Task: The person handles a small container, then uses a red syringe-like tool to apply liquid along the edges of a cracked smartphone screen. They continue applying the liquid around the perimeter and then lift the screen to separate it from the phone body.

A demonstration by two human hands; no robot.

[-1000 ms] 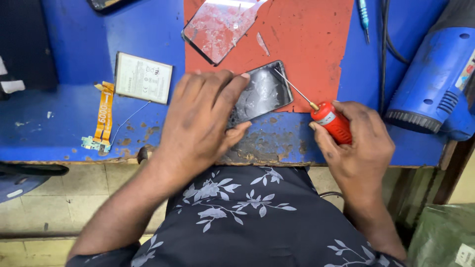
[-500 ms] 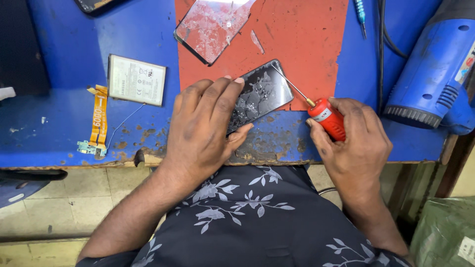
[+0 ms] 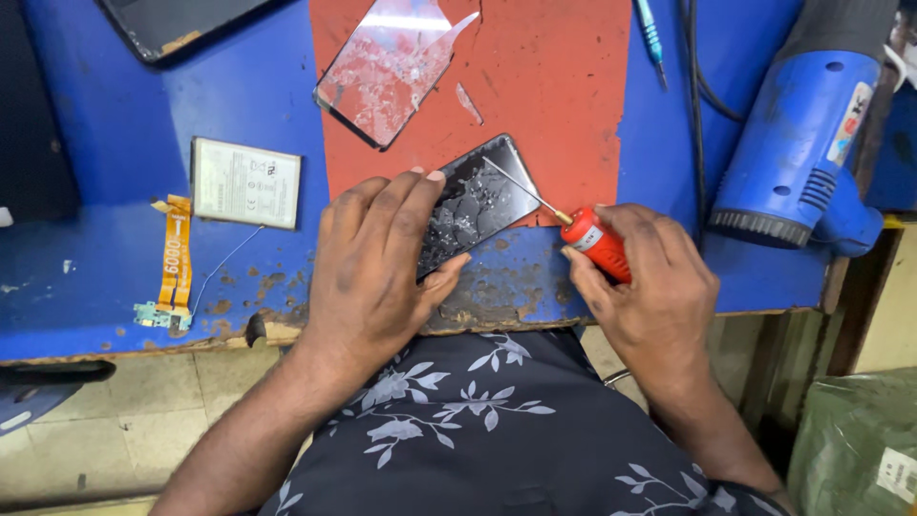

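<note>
Comparing the head view with half a second back, little has shifted: the left hand (image 3: 377, 263) still lies flat and spread over the cracked phone (image 3: 478, 205) at the near edge of the table (image 3: 95, 287), pinning it. The right hand (image 3: 650, 287) stays curled tight around the red-handled screwdriver (image 3: 592, 244), its thin tip resting on the shattered glass near the phone's upper corner. So the prying looks ongoing. A broken glass panel (image 3: 387, 72) lies beyond, a blue heat gun (image 3: 802, 143) to the right.
</note>
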